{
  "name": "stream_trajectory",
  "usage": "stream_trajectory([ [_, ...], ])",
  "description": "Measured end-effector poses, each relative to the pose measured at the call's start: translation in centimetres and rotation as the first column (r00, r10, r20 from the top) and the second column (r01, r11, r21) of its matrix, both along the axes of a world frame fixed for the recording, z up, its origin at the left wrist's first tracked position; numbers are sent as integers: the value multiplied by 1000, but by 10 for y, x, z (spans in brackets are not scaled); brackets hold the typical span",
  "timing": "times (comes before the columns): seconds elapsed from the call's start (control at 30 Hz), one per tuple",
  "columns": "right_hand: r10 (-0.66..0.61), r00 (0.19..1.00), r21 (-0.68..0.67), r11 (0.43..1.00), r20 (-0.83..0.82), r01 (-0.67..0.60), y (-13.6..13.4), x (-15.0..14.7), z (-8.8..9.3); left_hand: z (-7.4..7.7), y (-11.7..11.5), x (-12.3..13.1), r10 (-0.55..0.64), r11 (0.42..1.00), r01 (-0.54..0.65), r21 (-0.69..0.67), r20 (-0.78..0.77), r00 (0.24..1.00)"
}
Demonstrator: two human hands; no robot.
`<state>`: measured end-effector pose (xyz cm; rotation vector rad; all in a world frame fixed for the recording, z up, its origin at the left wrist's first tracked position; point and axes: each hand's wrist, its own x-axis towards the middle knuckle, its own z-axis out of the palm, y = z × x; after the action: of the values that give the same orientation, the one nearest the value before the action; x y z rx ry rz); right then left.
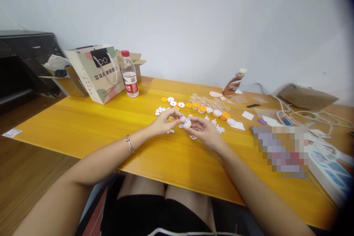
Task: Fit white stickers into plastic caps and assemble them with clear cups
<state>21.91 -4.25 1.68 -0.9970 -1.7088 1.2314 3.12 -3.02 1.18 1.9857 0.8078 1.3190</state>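
Note:
My left hand [166, 121] and my right hand [204, 129] meet over the middle of the yellow table [83, 125]. Together they pinch a small white round disc [186, 122] with an orange underside. The left fingers close on its left edge, while the right fingers cup it from the right. A bracelet [129, 143] circles my left wrist. Several white and orange discs [201, 109] lie in a row just beyond the hands. Small white gear-like pieces [218, 128] are scattered around them. Clear round caps [206, 100] are heaped farther back.
A water bottle [129, 74], a paper bag [96, 72] and cardboard boxes [132, 61] stand at the back left. A brown drink bottle [234, 83] stands at the back. White cables [304, 116], paper cards [247, 115] and a book [329, 169] are on the right.

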Motion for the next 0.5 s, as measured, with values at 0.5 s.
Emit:
stream_trajectory([
  [0.5, -73, 997, 299, 952, 18, 64, -5, -4, -6, -2, 0, 1, 8, 1000, -10, 15, 107, 994],
])
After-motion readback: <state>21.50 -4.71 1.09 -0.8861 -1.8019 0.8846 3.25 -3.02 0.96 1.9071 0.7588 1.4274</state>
